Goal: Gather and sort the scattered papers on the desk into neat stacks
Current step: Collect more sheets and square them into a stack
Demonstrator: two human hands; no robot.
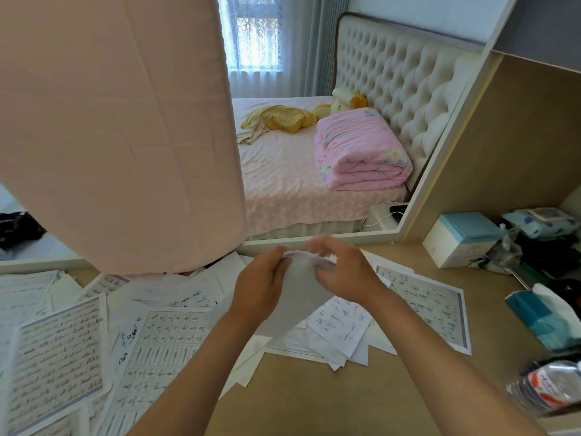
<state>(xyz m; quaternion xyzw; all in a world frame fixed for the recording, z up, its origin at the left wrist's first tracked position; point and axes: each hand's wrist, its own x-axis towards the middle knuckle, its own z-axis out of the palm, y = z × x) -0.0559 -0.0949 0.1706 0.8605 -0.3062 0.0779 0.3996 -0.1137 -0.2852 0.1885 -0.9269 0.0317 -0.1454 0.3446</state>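
Centrally, just below the middle of the frame, the person's left hand and right hand grip a small bundle of held sheets above the desk. The left hand's fingers curl round the bundle's left edge. The right hand's fingers bend over its top edge, though their tips are blurred. The bundle tilts, its blank grey back towards the camera.

Scattered papers covered in handwritten script lie overlapping across the lower left of the frame, and more spread under and to the right of the hands. At the right edge sits a teal tissue box, with a white box above it and a plastic bottle below. A pink cloth hangs across the upper left.
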